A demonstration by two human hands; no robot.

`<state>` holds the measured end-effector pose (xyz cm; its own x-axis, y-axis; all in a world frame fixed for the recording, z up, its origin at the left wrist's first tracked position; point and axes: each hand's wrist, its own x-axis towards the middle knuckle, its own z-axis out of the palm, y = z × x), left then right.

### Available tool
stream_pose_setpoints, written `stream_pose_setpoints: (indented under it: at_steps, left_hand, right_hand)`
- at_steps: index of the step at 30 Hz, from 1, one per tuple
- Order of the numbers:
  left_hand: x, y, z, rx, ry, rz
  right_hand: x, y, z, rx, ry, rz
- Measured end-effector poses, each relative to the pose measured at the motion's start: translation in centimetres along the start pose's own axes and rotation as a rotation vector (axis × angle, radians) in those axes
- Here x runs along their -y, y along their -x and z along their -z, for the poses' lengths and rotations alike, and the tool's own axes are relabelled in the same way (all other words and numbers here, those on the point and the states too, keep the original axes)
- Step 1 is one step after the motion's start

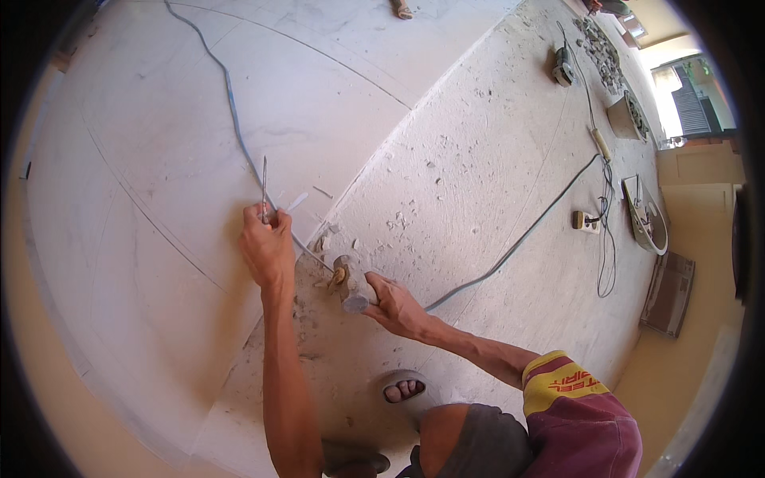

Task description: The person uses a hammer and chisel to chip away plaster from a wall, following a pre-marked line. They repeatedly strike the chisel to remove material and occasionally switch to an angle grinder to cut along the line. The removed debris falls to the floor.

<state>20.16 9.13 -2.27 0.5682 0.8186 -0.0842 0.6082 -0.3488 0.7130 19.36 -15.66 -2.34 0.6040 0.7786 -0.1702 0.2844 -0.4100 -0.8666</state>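
Note:
My left hand (267,242) pinches a thin, pointed metal rod (265,179), its tip directed away from me above the smooth marble-look floor (161,143). In my right hand (394,305) is a heavy hammer, its dusty metal head (354,291) low over broken bits by the edge of the smooth flooring. The handle is mostly hidden by my fingers. A grey cable (230,95) runs past my left hand and behind the hammer. Beyond the left hand lie a pale sliver (297,201) and a thin dark stick-like piece (323,192).
Rough, debris-strewn concrete (454,227) spreads to the right. On it are an angle grinder (563,67), a rubble pile (600,54), a rubble-filled bucket (624,116), a socket block (586,221) and an oval basin (648,218). A brown panel (668,293) rests near the wall.

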Motion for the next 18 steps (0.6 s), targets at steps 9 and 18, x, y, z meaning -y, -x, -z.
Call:
stream_pose_setpoints:
  at_steps: [9,18]
  left_hand:
    - [11.4,5.9,12.3,-0.404,-0.212,0.351]
    - [-7.6,9.4,6.1,0.121,1.09,0.523]
  right_hand:
    - [1.9,4.6,7.0,-0.056,0.155,-0.227]
    - [7.7,8.5,16.0,-0.566,0.207,-0.644]
